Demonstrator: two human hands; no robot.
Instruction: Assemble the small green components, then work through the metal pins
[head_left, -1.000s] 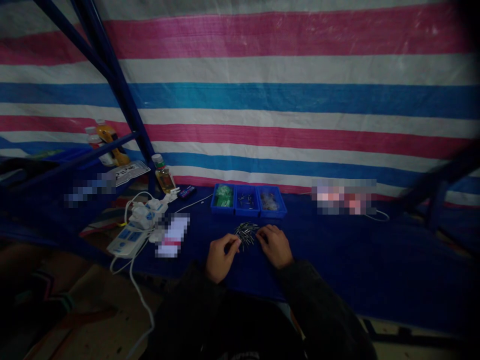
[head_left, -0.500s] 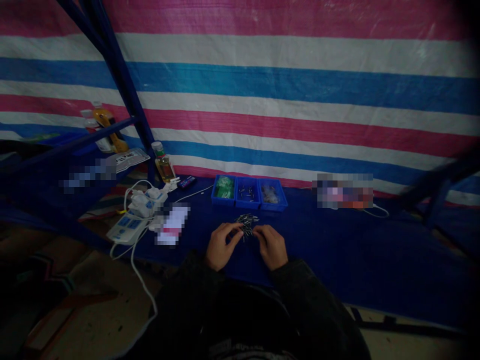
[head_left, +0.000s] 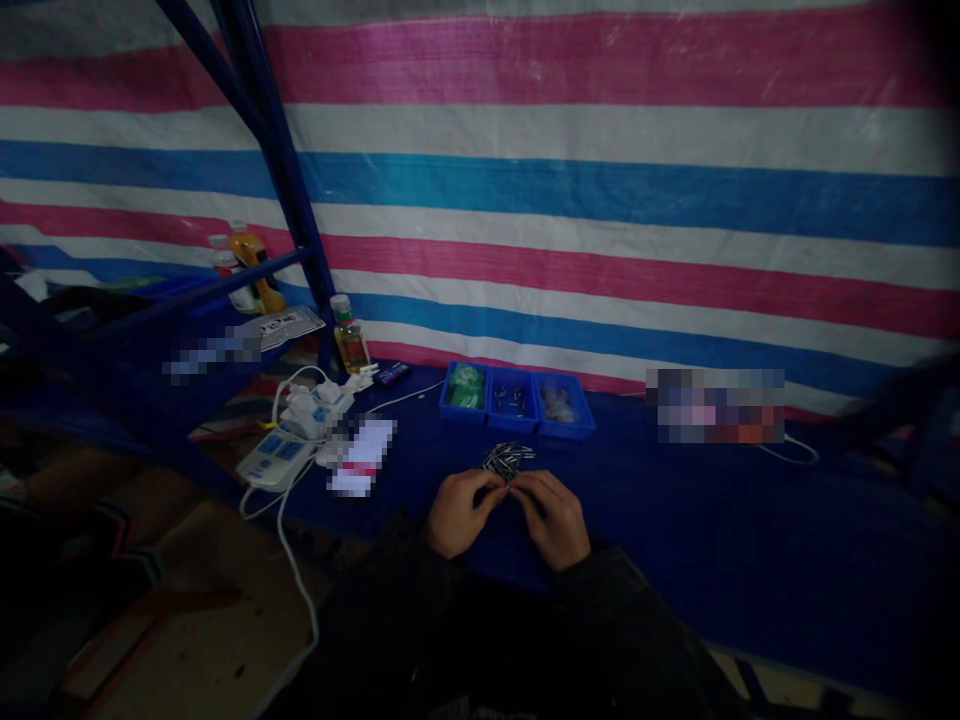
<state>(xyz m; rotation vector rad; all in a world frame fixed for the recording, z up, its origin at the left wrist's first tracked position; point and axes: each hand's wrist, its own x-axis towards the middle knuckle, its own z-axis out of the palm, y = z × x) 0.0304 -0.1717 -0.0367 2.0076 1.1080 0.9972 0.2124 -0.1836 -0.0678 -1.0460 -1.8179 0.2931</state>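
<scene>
On the blue table (head_left: 720,530), a loose pile of slim, dark and silvery pieces (head_left: 510,456) lies just beyond the hands. The left hand (head_left: 459,512) and right hand (head_left: 556,518) nearly meet, fingertips pinched narrow over the pile's near edge; whether they grip a piece I cannot tell. Behind stand three blue trays (head_left: 511,423): green contents left, scattered small pieces middle, pale, clear-looking ones right. Leftward are a white power strip (head_left: 270,462) and a bottle (head_left: 354,348).

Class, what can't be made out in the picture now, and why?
Head view, throughout:
Whether the left hand and right hand hold anything: too small, behind fingers.
How many are in the pile: overlapping.
What the right bin holds: dim, blurred.
What lies under the rightmost patch: pixelated.
</scene>
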